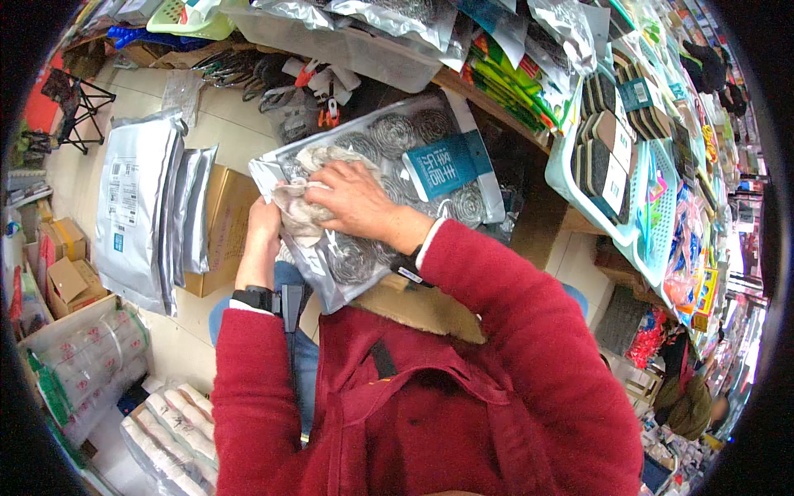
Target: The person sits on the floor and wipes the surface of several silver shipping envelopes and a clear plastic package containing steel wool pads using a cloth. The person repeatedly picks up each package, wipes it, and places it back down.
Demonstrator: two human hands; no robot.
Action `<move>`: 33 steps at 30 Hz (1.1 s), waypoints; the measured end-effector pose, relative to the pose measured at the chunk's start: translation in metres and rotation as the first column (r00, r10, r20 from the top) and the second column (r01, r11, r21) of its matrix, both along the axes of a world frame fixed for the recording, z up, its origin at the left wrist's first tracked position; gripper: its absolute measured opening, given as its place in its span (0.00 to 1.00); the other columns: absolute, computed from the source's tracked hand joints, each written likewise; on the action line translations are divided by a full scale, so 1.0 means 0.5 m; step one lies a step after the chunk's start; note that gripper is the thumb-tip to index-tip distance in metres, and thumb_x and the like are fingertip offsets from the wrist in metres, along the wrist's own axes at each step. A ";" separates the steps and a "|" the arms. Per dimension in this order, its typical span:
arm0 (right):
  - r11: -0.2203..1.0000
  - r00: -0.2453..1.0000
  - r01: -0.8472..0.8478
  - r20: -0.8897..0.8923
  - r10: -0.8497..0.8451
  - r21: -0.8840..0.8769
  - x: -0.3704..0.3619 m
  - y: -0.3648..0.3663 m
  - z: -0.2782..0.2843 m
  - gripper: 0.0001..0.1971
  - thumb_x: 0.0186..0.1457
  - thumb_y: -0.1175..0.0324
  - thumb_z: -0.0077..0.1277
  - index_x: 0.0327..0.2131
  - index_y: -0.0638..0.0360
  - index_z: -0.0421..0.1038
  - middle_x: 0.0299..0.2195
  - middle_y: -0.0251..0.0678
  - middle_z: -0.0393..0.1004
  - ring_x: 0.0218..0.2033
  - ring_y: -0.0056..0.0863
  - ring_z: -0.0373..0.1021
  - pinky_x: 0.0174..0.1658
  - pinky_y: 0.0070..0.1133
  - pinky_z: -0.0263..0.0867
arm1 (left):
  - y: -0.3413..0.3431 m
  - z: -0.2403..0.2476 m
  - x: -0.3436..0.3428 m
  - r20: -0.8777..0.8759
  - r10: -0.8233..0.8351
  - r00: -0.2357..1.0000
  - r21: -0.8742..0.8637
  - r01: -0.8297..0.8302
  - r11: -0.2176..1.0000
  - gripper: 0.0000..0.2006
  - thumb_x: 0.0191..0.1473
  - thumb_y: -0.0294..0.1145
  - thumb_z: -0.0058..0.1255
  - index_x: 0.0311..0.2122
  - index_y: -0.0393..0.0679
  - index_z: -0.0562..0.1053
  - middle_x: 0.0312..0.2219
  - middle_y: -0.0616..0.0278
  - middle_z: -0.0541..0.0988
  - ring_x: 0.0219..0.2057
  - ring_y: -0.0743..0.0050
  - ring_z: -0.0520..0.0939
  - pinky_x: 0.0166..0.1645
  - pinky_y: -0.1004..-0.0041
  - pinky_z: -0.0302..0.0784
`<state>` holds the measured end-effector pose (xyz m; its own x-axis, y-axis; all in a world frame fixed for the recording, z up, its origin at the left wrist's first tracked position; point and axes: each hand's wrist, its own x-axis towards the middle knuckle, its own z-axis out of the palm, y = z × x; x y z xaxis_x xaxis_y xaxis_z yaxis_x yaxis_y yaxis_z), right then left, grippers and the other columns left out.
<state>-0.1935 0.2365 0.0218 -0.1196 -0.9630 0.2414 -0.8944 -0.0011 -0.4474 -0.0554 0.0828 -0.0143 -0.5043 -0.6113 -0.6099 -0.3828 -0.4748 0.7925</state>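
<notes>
A crumpled grey-beige cloth [299, 208] is pressed under the spread fingers of the right hand [357, 198]. The left hand [263, 230] is clamped on the near edge of the clear plastic bag of coiled steel-wool scourers [389, 194] beneath. Beyond the fingertips, a teal card label [442, 164] is seen.

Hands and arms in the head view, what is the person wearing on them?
Both arms are in fuzzy dark red sleeves with a white cuff edge showing at each wrist. The left hand and right hand are bare, with no gloves. A black band sits on the left wrist and another black band on the right.
</notes>
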 end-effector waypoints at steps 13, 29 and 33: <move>0.625 0.628 0.779 0.085 -0.774 -0.056 -0.334 0.170 -0.099 0.24 0.44 0.58 0.58 0.45 0.56 0.72 0.44 0.47 0.74 0.46 0.45 0.70 0.51 0.38 0.64 | -0.025 0.074 0.039 0.333 -0.288 0.898 -0.403 0.412 0.817 0.16 0.56 0.37 0.52 0.41 0.32 0.76 0.33 0.58 0.81 0.33 0.75 0.80 0.40 0.72 0.73; 0.805 0.808 0.585 -0.023 -0.589 -0.096 -0.064 0.359 -0.067 0.17 0.37 0.67 0.60 0.36 0.48 0.71 0.41 0.35 0.70 0.47 0.39 0.63 0.50 0.36 0.60 | -0.058 -0.021 0.042 0.153 -0.197 0.969 -0.350 0.239 0.906 0.19 0.56 0.40 0.53 0.44 0.33 0.75 0.35 0.56 0.81 0.35 0.71 0.80 0.42 0.70 0.73; 0.722 0.729 0.683 0.029 -0.684 -0.108 -0.046 0.315 -0.085 0.16 0.39 0.68 0.60 0.37 0.49 0.71 0.41 0.34 0.70 0.47 0.41 0.63 0.49 0.37 0.60 | -0.004 -0.029 0.073 -0.040 -0.097 0.994 0.031 0.098 0.995 0.22 0.57 0.45 0.52 0.48 0.38 0.70 0.35 0.61 0.79 0.35 0.70 0.80 0.39 0.69 0.76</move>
